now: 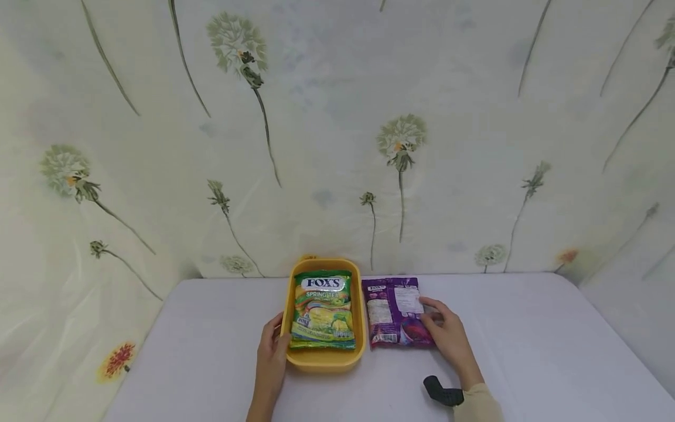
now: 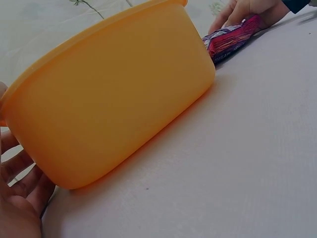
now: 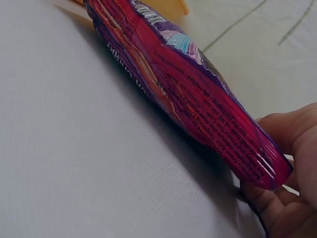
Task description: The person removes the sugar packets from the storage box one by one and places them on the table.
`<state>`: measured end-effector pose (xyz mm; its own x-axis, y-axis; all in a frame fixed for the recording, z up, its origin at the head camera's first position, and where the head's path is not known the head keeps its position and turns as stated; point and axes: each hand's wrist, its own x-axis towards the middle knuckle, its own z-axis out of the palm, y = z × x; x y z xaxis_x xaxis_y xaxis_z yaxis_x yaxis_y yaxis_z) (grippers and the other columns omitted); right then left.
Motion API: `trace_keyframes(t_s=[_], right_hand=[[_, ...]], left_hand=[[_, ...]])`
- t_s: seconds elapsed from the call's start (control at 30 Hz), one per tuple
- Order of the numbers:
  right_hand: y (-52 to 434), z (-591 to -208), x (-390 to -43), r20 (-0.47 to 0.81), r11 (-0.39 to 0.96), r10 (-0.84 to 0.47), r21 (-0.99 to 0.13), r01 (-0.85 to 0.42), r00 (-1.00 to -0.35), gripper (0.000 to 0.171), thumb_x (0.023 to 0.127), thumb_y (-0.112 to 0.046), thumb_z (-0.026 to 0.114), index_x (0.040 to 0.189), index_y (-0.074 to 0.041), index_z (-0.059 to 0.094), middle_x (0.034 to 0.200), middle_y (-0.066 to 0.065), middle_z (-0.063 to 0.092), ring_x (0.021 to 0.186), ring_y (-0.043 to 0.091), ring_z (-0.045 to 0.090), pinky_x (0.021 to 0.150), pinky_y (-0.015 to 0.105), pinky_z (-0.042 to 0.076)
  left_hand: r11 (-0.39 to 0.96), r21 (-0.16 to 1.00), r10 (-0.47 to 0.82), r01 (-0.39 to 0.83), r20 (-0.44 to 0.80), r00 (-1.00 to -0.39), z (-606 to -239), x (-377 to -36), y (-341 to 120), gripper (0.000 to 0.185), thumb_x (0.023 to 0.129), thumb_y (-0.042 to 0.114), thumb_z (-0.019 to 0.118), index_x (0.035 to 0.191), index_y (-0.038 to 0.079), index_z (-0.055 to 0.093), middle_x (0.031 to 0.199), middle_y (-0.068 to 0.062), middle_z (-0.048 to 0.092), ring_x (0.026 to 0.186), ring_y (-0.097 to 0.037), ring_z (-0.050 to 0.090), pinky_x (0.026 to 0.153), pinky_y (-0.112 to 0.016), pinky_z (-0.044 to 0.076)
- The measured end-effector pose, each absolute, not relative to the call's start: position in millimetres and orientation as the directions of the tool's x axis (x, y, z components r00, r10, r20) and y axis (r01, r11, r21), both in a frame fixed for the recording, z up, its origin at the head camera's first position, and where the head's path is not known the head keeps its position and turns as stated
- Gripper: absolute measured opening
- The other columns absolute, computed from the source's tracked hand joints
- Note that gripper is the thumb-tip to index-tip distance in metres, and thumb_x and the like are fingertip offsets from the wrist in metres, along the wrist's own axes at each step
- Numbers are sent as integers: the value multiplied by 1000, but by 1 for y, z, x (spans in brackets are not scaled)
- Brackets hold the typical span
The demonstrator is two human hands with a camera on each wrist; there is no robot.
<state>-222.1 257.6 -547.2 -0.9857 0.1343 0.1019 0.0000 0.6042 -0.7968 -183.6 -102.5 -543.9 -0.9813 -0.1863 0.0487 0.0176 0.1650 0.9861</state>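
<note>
Purple foil candy packet (image 1: 394, 312) lies flat on the white worktop (image 1: 527, 346), just beside the right wall of the yellow oblong plastic tub (image 1: 324, 358), its long axis running away from you, parallel to the tub. Your right hand (image 1: 448, 335) sits at the packet's near right corner; the right wrist view shows the fingers (image 3: 277, 206) tucked under that edge and the thumb above, so the grip pinches the packet there. The tub lies to the left of that hand, with a green FOX'S candy bag (image 1: 323, 309) lying inside it. Your left hand (image 1: 272, 350) rests against the tub's near left wall with fingers fairly straight, steadying rather than clasping it.
</note>
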Motion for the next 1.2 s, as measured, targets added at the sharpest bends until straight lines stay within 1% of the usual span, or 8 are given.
trace_keyframes(t_s=[0.2, 0.3, 0.4, 0.53, 0.63, 0.8, 1.03, 1.2], right_hand=[[259, -547, -224, 88, 574, 124, -819, -1, -988, 43, 95, -20, 54, 137, -14, 47, 136, 12, 53, 109, 26, 60, 83, 25, 50], [258, -548, -221, 90, 563, 130, -826, -1, -988, 43, 96, -19, 52, 138, -14, 44, 137, 12, 51, 110, 26, 59, 81, 22, 49], [258, -549, -220, 114, 521, 125, -853, -32, -986, 45, 96, -16, 51, 140, -13, 41, 135, 15, 52, 103, 21, 60, 70, 22, 51], [259, -549, -222, 126, 452, 114, -890, -61, -985, 47, 96, -12, 50, 142, -12, 37, 134, 18, 51, 89, 5, 58, 54, 24, 49], [260, -548, -222, 111, 409, 114, -911, -55, -987, 49, 96, -12, 50, 143, -11, 34, 135, 19, 50, 81, 0, 55, 51, 24, 47], [261, -544, -222, 48, 319, 139, -948, -1, -989, 52, 98, -20, 49, 146, -13, 29, 137, 18, 49, 81, 3, 56, 59, 22, 48], [263, -539, -220, 8, 176, 137, -984, 16, -991, 57, 98, -34, 47, 146, -11, 28, 138, 16, 47, 95, -3, 58, 73, 22, 52], [260, -537, -221, 21, 138, 130, -990, -3, -991, 57, 97, -32, 48, 146, -9, 29, 135, 13, 49, 96, -2, 58, 74, 21, 52]], left_hand=[[141, 990, -191, 13, 40, -981, -546, -185, -103, 44, 96, 15, 48, 140, 18, 41, 139, -7, 47, 123, -22, 51, 97, -28, 47], [137, 991, -185, -1, 25, -982, -548, -184, -103, 45, 96, 14, 48, 140, 18, 41, 140, -7, 46, 124, -22, 50, 97, -28, 47], [148, 989, -190, -3, 26, -981, -549, -185, -104, 45, 96, 12, 48, 140, 16, 41, 140, -8, 46, 124, -23, 51, 96, -28, 48], [149, 989, -196, -4, 26, -980, -548, -186, -104, 45, 95, 10, 48, 139, 15, 42, 139, -9, 47, 123, -24, 51, 95, -28, 48], [137, 991, -194, -4, 23, -981, -541, -184, -103, 44, 95, 9, 48, 138, 15, 43, 138, -9, 48, 123, -24, 51, 96, -28, 48], [137, 991, -180, 11, 36, -983, -518, -175, -99, 44, 94, 7, 48, 137, 11, 44, 138, -11, 48, 123, -26, 52, 97, -30, 48], [142, 990, -192, 4, 31, -981, -548, -186, -103, 45, 95, 13, 48, 139, 18, 42, 140, -7, 46, 123, -23, 51, 97, -29, 47], [140, 989, -189, 37, 63, -980, -547, -186, -104, 43, 95, 15, 48, 138, 19, 43, 140, -7, 47, 124, -22, 51, 98, -29, 47]])
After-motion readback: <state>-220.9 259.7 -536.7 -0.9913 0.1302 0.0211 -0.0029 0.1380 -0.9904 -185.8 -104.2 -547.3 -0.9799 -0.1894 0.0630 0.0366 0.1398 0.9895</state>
